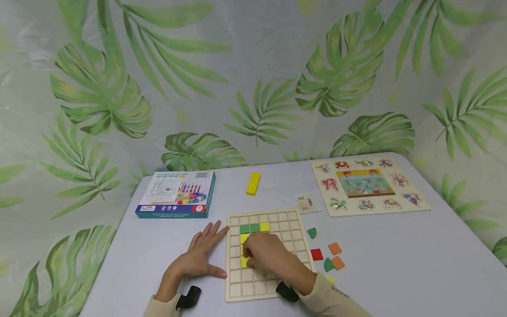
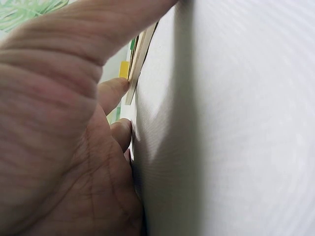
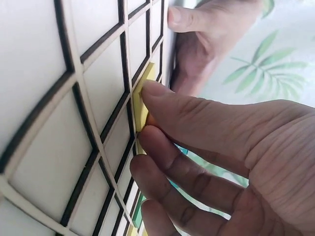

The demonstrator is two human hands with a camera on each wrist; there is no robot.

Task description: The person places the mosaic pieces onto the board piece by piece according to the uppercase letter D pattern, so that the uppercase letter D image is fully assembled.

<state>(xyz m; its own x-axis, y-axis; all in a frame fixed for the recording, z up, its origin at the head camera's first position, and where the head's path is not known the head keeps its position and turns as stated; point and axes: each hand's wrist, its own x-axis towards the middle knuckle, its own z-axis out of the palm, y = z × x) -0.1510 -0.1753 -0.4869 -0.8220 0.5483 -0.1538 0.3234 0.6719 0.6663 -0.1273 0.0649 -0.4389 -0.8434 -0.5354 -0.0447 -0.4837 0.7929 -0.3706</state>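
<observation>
– The right grip (image 1: 269, 253) is narrow: from where I stand, thumb and forefinger pinch a yellow tile (image 3: 141, 115) at the wooden grid board (image 1: 259, 288).

– Whereabouts on it?

– Second column from the left, at the near end of a short run of yellow tiles (image 1: 244, 238). I can't tell if it lies fully down in its cell.

– And the left grip (image 1: 200, 255)?

– Wide, fingers fanned out on the white bench (image 1: 396, 264), the forefinger touching the board's left edge. The thumb points to that same edge, nearer the person.

– There's a row just beyond that run, too.

– Yes, two green tiles (image 1: 254, 227) side by side, then another yellow tile (image 1: 264, 226) to their right.

– And loose bits right of the board: a red square (image 1: 317, 254), two orange squares (image 1: 335, 248), two green quarter-rounds (image 1: 312, 232), a yellow piece (image 1: 330, 279) by the right sleeve (image 1: 330, 299).

– Farther back I see a small pattern card (image 1: 308, 203) by the board's corner, a yellow block (image 1: 253, 183), a printed box (image 1: 194, 187) on the left, and a sea-creature puzzle board (image 1: 377, 208) on the right.
</observation>
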